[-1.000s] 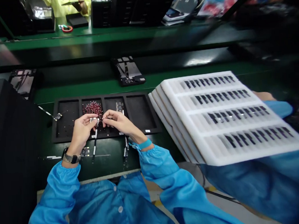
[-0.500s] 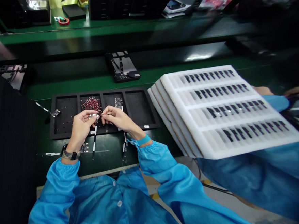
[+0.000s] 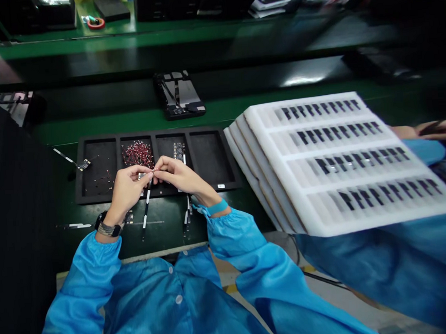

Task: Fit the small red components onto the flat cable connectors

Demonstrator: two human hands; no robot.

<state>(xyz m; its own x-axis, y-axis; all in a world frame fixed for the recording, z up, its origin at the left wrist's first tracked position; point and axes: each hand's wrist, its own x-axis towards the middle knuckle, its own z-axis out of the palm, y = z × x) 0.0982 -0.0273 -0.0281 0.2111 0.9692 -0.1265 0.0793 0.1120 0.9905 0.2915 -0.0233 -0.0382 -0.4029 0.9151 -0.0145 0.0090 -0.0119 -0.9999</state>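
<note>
My left hand (image 3: pixel 131 188) pinches the top end of a thin flex strip (image 3: pixel 147 209) that hangs down over the front edge of a black compartment tray (image 3: pixel 214 187). Close against it, my right hand (image 3: pixel 180 175) has its thumb and finger pressed together at the same spot; what they hold is too small to make out. Just behind my hands a pile of small red parts (image 3: pixel 137 153) fills one compartment. The compartment to its right holds small boards (image 3: pixel 178 151). A few tiny parts lie scattered in the leftmost compartment.
White foam trays (image 3: pixel 281 183) with rows of black parts are stacked at the right. Behind the black tray lies an opened device (image 3: pixel 180 94). A strip with a small board (image 3: pixel 83 165) lies left. Another person's hand (image 3: pixel 444 129) shows at far right.
My hands have come together until the fingertips meet, the right one shifting slightly towards the left. The whole view has shifted a little.
</note>
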